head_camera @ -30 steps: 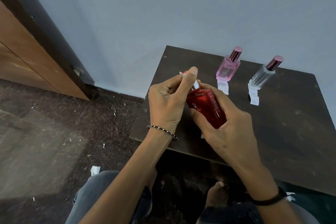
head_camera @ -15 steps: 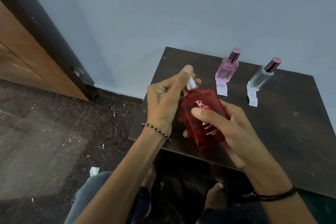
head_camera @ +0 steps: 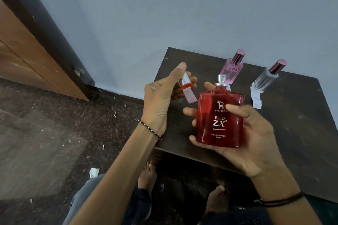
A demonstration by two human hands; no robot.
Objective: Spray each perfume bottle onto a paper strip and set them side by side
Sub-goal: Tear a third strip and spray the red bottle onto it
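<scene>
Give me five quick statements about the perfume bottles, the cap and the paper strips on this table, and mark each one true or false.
1. The right hand holds the red bottle upright. True.
2. The red bottle still has its cap on. False: its silver sprayer is bare, and the left hand holds the cap.
3. The pink bottle and the clear bottle stand on the table, both capped. True.
4. The clear bottle has no paper in front of it. False: a paper strip lies at its base.
5. The left hand is empty. False: it holds the cap and a white strip.
</scene>
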